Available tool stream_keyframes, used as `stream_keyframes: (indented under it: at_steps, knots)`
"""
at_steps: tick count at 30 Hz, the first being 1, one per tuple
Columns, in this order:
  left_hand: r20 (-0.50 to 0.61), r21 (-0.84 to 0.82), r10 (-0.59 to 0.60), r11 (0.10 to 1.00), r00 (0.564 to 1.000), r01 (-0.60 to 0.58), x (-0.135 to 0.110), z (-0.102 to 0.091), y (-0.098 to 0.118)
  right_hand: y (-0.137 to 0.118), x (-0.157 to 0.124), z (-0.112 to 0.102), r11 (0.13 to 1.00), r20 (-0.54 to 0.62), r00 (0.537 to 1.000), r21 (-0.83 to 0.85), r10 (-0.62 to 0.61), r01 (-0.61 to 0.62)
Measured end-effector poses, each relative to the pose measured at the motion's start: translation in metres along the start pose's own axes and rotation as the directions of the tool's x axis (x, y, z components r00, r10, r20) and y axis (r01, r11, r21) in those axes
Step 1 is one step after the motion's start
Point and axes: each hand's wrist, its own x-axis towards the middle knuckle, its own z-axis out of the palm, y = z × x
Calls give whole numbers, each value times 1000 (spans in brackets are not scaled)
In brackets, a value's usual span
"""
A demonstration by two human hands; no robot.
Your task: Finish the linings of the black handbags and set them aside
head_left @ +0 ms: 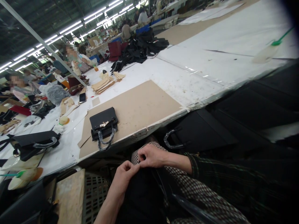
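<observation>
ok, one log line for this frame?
left hand: pinching dark item in lap | right hand: pinching same | black handbag: on cardboard sheet, untouched

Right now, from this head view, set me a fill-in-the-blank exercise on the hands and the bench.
1. The left hand and right hand meet, fingers pinched, ____ the level of the table.
2. The handbag with the gold clasp is ____ in colour.
3. It lies on a brown cardboard sheet, its looped handles pointing ____ the person.
4. The stack of tan pieces lies ____ from the person than the handbag.

Missing words: below; black; toward; farther.
</observation>
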Motion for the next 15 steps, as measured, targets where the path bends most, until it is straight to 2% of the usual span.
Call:
stream_keyframes:
  at_steps: [4, 8, 12, 15]
  knots:
    - [42, 209, 180, 960, 983, -185, 3, 2, 1, 1, 3, -6, 1000, 79, 997, -11, 24, -23]
    - [43, 302, 255, 918, 966, -256, 4, 1, -4, 1, 7, -3, 999, 111, 993, -12, 47, -46]
    - [44, 354, 309, 884, 950, -304, 4, -1, -8, 0, 5, -5, 996, 34, 996, 45, 81, -82]
    - [68, 361, 321, 875, 945, -323, 2, -2, -7, -16, -15, -21, 1000, -104, 994, 2, 21, -20]
